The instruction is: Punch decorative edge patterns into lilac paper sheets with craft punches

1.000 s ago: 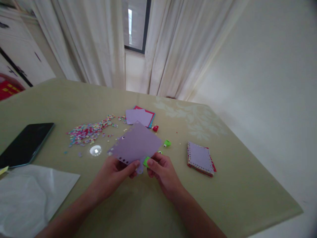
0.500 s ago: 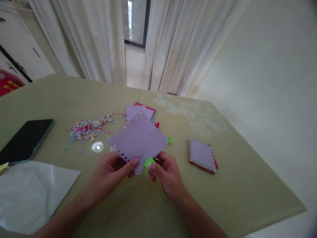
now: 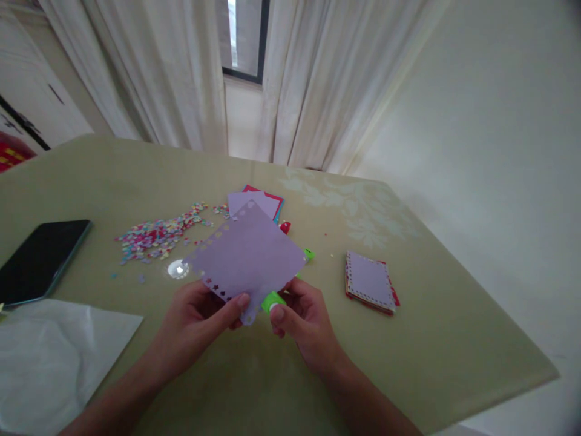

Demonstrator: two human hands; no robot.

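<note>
My left hand [image 3: 206, 312] pinches a lilac square of paper [image 3: 252, 254] near its lower corner, thumb on top. Small shaped holes run along the paper's left edges. My right hand [image 3: 302, 312] is closed round a small green craft punch [image 3: 273, 301], its thumb pressed on the white part. The punch sits at the paper's lower right edge; whether the paper lies inside its slot cannot be made out. Behind the held sheet lie more lilac, red and blue sheets [image 3: 258, 201], partly covered by it.
Colourful punched-out confetti [image 3: 154, 239] is heaped left of centre, beside a small clear shiny disc [image 3: 178, 269]. A dark phone [image 3: 45, 257] and a white plastic sheet [image 3: 54, 363] lie at left. A stack of punched paper [image 3: 370, 281] sits at right, a green object [image 3: 308, 254] behind the paper.
The punch and my right hand have shifted slightly along the paper's lower right edge, away from its lower corner. The sheet has turned a little. Both hands keep their hold.
</note>
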